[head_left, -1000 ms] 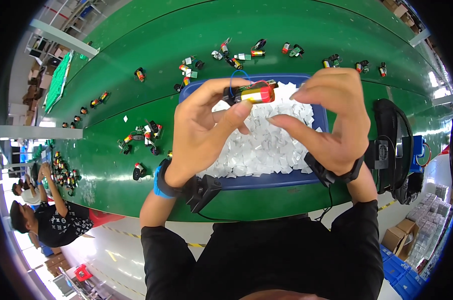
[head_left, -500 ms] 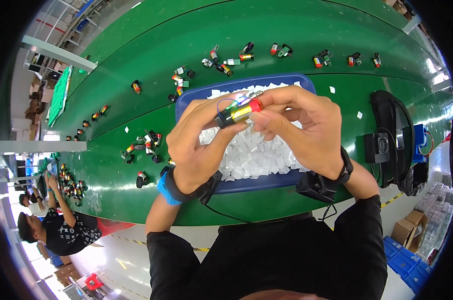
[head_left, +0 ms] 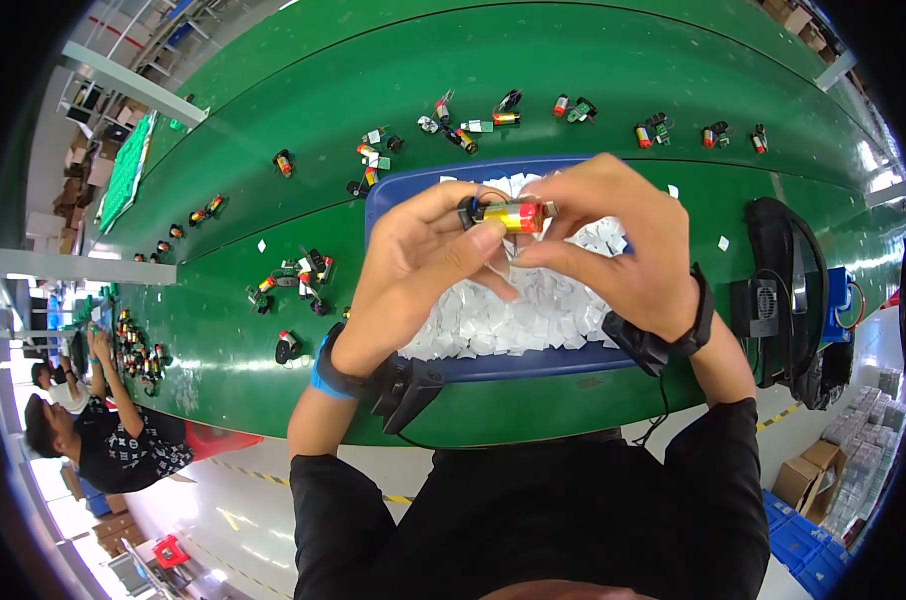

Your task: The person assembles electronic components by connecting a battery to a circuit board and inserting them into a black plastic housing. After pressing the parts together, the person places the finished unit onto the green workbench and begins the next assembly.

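My left hand [head_left: 413,255] grips a small cylindrical battery [head_left: 513,217] with a yellow-gold body, a red end and a black part at its left end. A thin dark wire loops over its top, and a small metal connector shows at the red end. My right hand [head_left: 613,235] is beside that red end, thumb and forefinger apart around it; its fingertips are partly blurred. Below both hands is a blue tray [head_left: 543,366] filled with small white squares [head_left: 493,325], perhaps plastic or paper pieces.
More battery assemblies with small green boards [head_left: 658,130] lie in loose groups across the green table [head_left: 373,60]. A black bag [head_left: 773,240] and a blue device [head_left: 837,305] are at right. Another person [head_left: 113,430] works at far left.
The battery has turned to lie more level, its red end now to the right. My right fingers have come off the red end and spread; a light that glowed by the battery no longer shows.
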Motion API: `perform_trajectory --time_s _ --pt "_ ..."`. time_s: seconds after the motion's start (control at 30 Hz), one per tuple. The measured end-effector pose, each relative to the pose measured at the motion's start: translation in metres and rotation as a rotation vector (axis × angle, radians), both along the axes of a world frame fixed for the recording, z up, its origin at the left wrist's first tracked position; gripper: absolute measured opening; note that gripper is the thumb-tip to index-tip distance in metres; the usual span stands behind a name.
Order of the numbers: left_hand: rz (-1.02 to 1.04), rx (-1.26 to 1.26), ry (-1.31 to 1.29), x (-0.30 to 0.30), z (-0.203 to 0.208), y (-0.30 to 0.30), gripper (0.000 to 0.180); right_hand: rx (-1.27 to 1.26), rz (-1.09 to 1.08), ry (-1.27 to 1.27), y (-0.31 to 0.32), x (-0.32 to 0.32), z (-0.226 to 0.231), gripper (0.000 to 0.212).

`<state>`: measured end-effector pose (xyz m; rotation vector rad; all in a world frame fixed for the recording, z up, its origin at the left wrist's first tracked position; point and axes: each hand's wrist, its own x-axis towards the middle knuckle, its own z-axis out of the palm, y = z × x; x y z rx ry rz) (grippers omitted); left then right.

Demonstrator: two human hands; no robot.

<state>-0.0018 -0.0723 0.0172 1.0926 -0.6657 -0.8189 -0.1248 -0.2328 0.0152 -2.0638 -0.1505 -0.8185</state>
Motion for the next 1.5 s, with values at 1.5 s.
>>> perform_trajectory --time_s 1.5 --pt "-0.251 0.2 -0.137 0.062 0.034 0.054 0.024 0.214 0.06 0.087 0.041 0.023 0.011 0.019"
